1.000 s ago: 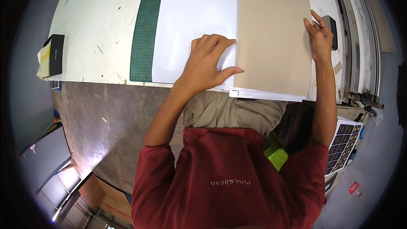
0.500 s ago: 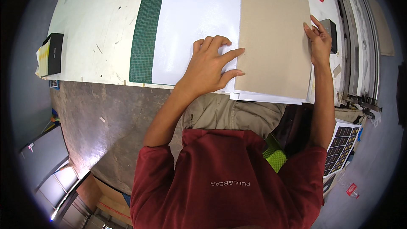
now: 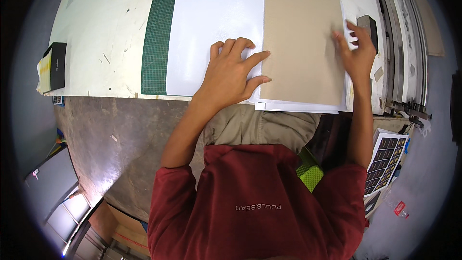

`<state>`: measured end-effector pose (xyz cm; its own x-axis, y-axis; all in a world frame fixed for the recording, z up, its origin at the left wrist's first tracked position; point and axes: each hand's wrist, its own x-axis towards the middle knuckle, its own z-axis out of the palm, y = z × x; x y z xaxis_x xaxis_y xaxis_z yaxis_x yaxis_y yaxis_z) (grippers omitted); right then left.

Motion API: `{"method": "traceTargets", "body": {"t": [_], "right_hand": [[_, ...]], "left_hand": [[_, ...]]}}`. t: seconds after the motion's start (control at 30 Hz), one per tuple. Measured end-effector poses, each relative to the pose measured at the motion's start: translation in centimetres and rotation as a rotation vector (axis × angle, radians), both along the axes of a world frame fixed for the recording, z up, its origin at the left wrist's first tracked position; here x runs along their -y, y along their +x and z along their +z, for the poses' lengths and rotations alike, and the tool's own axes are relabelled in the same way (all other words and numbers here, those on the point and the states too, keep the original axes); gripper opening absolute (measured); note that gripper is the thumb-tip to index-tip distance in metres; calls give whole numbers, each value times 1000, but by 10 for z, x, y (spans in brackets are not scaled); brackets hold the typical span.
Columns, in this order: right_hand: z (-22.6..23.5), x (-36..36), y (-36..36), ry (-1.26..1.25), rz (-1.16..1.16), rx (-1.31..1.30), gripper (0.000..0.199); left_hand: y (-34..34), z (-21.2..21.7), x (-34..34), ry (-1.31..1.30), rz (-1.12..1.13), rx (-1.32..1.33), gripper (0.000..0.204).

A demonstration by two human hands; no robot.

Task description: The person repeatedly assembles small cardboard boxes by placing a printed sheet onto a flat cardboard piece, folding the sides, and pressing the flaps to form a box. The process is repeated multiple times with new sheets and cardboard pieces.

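right hand point(image 3: 355, 50) motion-blurred, white sheet point(image 3: 216, 33) partly covered

- A dark red short-sleeved T-shirt point(image 3: 255, 202) is worn, with small pale lettering printed across it.
- Khaki trousers point(image 3: 255, 125) are seen below the shirt.
- Both forearms are left bare; the left hand point(image 3: 231, 74) and right hand point(image 3: 356, 53) are uncovered, without gloves.

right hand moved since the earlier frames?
Yes. The right hand has slid inward from the right edge of the tan board onto its surface, toward the left hand; it is motion-blurred now.
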<state>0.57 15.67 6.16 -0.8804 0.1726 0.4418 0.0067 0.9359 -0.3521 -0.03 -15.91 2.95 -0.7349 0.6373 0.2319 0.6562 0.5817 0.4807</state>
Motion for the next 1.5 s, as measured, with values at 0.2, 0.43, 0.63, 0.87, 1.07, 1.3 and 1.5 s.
{"method": "traceTargets", "body": {"t": [0.2, 0.43, 0.63, 0.87, 1.07, 1.3, 1.5], "right_hand": [[-11, 32, 46, 77, 274, 162, 27], [-24, 31, 51, 86, 283, 135, 25], [-21, 27, 53, 74, 305, 148, 27], [-21, 20, 56, 28, 374, 160, 29], [3, -61, 75, -498, 79, 145, 40], [45, -3, 139, 114, 142, 132, 45], [-11, 19, 145, -95, 121, 322, 36]], "left_hand": [[20, 9, 6, 124, 51, 30, 53], [93, -58, 53, 28, 670, -252, 97], [66, -50, 49, 964, 1133, 61, 99], [1, -26, 0, 620, 237, 130, 108], [-66, -14, -90, -4, -73, 26, 132], [-55, -7, -105, -309, -39, -104, 126], [-57, -2, -130, -446, -41, -186, 120]]}}
